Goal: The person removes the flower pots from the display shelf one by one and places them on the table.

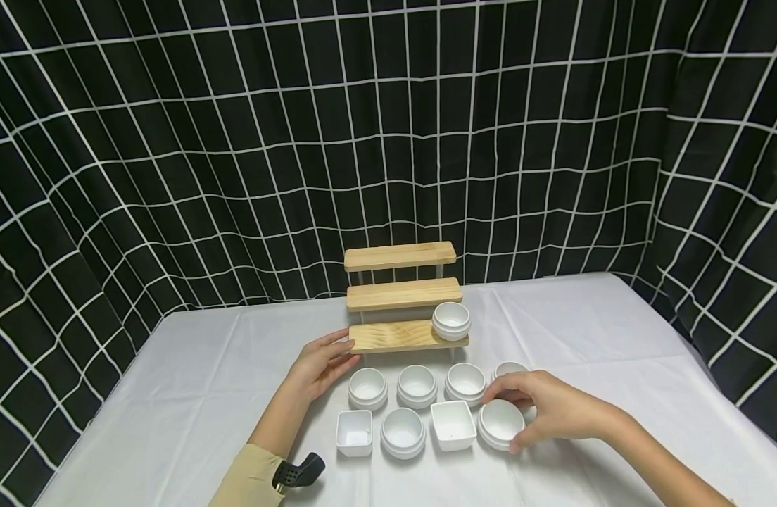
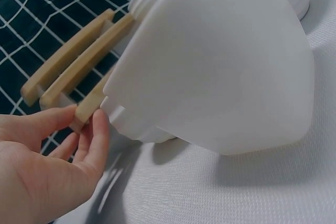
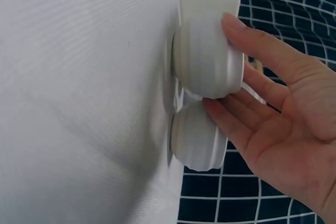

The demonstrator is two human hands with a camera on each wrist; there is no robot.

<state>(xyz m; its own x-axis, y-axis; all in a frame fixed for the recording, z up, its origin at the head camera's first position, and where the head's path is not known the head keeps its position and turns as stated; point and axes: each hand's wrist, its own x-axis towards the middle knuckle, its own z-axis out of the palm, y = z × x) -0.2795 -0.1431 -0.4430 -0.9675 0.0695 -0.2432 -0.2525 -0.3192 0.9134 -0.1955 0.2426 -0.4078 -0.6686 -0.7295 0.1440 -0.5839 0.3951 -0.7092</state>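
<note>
A three-tier wooden display stand [image 1: 388, 337] stands at the middle of the table. My left hand [image 1: 315, 366] holds the left end of its lowest board [image 2: 90, 103], thumb on one side and fingers on the other. At the right, my right hand [image 1: 556, 408] grips a round white bowl [image 1: 502, 422] by its sides; in the right wrist view this bowl [image 3: 205, 59] is on the tablecloth. Behind it, a second round bowl [image 1: 510, 367] is partly hidden by my fingers. Another round white bowl [image 1: 451, 322] sits on the lowest board's right end.
More white bowls stand in two rows before the stand: round ones [image 1: 417, 384] behind, a square bowl [image 1: 354, 431], a round bowl [image 1: 404, 431] and another square bowl [image 1: 453, 424] in front. A white cloth [image 1: 192, 394] covers the table. A black grid-patterned curtain [image 1: 338, 155] hangs behind.
</note>
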